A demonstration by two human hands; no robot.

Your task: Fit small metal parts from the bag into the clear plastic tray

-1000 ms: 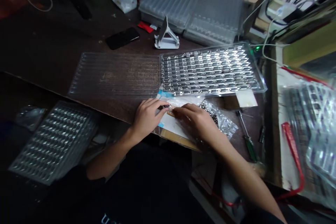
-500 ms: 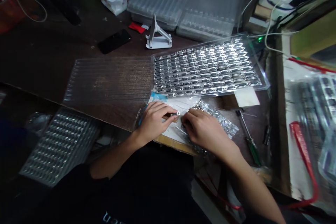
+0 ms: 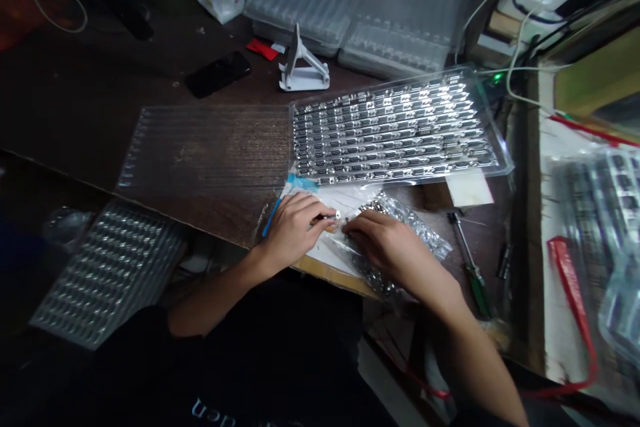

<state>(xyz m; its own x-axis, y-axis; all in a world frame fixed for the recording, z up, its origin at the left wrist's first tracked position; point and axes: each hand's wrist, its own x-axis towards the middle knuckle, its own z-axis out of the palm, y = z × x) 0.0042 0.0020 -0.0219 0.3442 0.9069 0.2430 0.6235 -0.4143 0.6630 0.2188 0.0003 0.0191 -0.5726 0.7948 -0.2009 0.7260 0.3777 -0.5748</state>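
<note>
a small metal part [image 3: 327, 217] pinched in the left hand [image 3: 293, 232] is half hidden by the fingers and too small to tell, perhaps a connector. the right hand [image 3: 385, 243] covers much of a clear bag of small parts [image 3: 395, 213], its contents lost in glare. stacked plastic trays [image 3: 350, 7] blur and run off the top edge, and a bagged tray [image 3: 597, 233] is cut off at right.

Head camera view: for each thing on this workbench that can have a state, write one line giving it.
Left hand: pinching a small metal connector
Right hand: resting on the bag of connectors
Clear plastic tray: full of connectors in rows
White phone stand: upright
Black phone: lying flat
Green-handled screwdriver: lying on the bench
</note>
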